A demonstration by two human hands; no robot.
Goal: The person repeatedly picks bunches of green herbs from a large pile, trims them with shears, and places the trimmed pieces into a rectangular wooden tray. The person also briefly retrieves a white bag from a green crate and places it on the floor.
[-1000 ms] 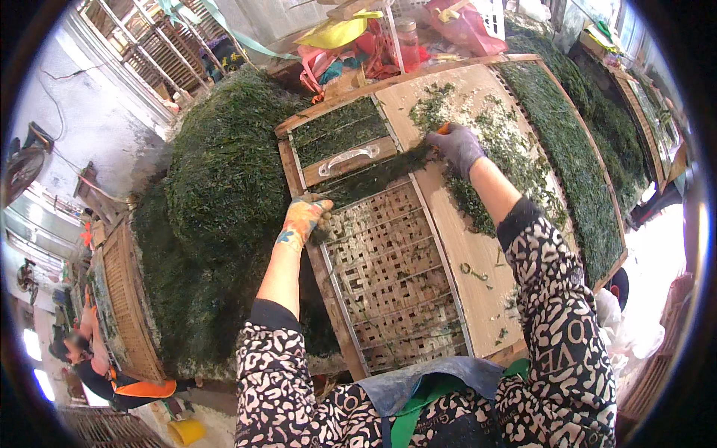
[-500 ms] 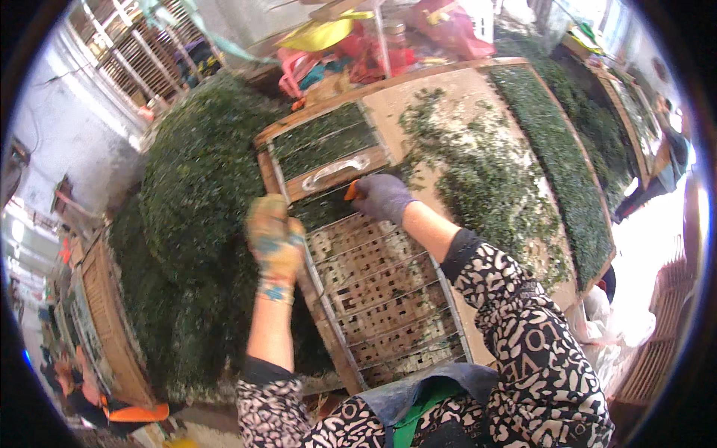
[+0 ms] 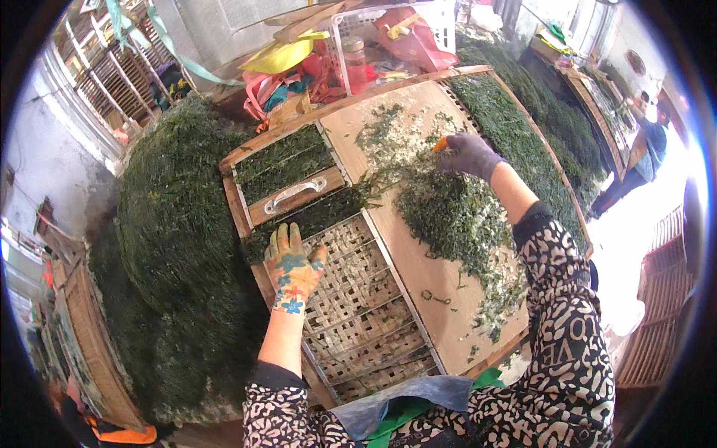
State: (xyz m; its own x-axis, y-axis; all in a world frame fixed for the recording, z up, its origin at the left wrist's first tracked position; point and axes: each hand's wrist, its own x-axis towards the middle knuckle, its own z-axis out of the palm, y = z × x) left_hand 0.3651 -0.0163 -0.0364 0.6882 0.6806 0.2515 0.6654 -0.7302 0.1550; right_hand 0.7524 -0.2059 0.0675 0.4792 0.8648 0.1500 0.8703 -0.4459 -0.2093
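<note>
My left hand [image 3: 293,265], in a pale glove with coloured flowers, lies with fingers spread at the near edge of a strip of dark green strands [image 3: 328,214]. The strip crosses a metal-sided rack [image 3: 403,299] with thin wires over a woven, holed sheet. Just beyond it sits a wooden bar [image 3: 263,210] with a metal handle [image 3: 299,193]. My right hand [image 3: 469,157], in a purple-grey glove, is closed on a small orange object [image 3: 441,145], mostly hidden by the fingers. It hovers over or touches a loose pile of green cuttings [image 3: 448,213] on the board [image 3: 418,254].
A large green heap [image 3: 187,231] rises left of the rack. Along the board's right edge runs a band of greens [image 3: 523,142]. Behind stand a white plastic crate [image 3: 441,30] and a yellow bag [image 3: 280,56]. Another person [image 3: 642,153] is at the far right.
My right hand has moved right, from the rack's green strip to the loose pile, with the orange object. My left hand has come off the rack's left side and spread out. The view has shifted.
</note>
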